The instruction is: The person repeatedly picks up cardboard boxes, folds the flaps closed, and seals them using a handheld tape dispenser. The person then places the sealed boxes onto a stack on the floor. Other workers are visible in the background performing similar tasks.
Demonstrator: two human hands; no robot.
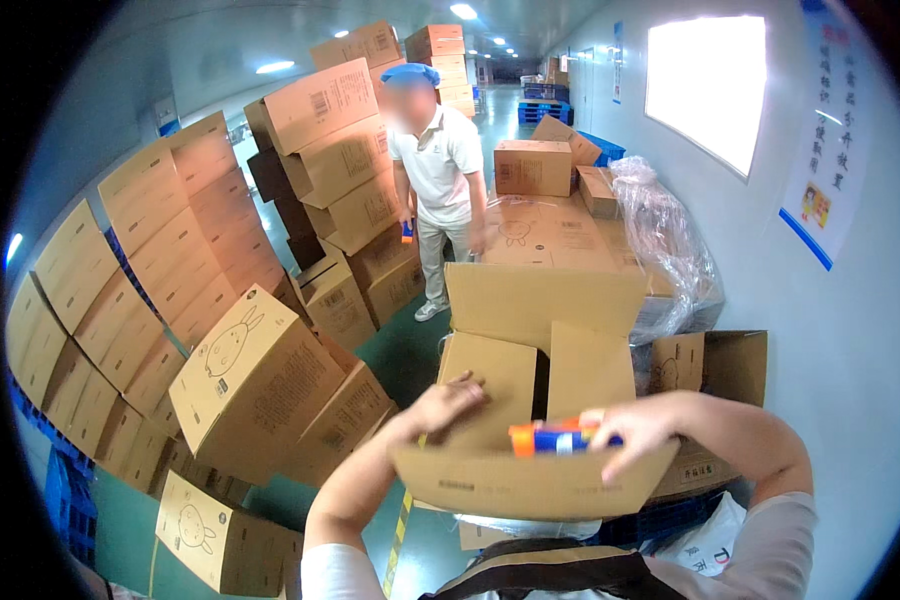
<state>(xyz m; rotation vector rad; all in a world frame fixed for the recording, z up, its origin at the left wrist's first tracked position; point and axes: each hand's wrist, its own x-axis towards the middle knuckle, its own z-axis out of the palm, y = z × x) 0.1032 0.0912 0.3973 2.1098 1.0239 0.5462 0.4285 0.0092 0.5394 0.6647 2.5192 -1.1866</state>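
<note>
A large brown carton stands in front of me, its far flap (545,298) raised. Two side flaps, the left one (492,368) and the right one (592,375), lie folded inward with a dark gap between them. The near flap (530,490) tilts up towards me. My right hand (635,432) is closed around an orange-and-blue tape dispenser (558,439) just above the near flap. My left hand (450,402), slightly blurred, reaches over the left side flap, fingers stretched out and holding nothing.
A co-worker (435,160) in a blue cap stands beyond the carton, a blue-and-orange item in one hand. Stacked cartons (185,230) line the left; more cartons (560,235) and clear plastic wrap (660,230) are ahead. An open carton (735,365) stands at right, near the wall.
</note>
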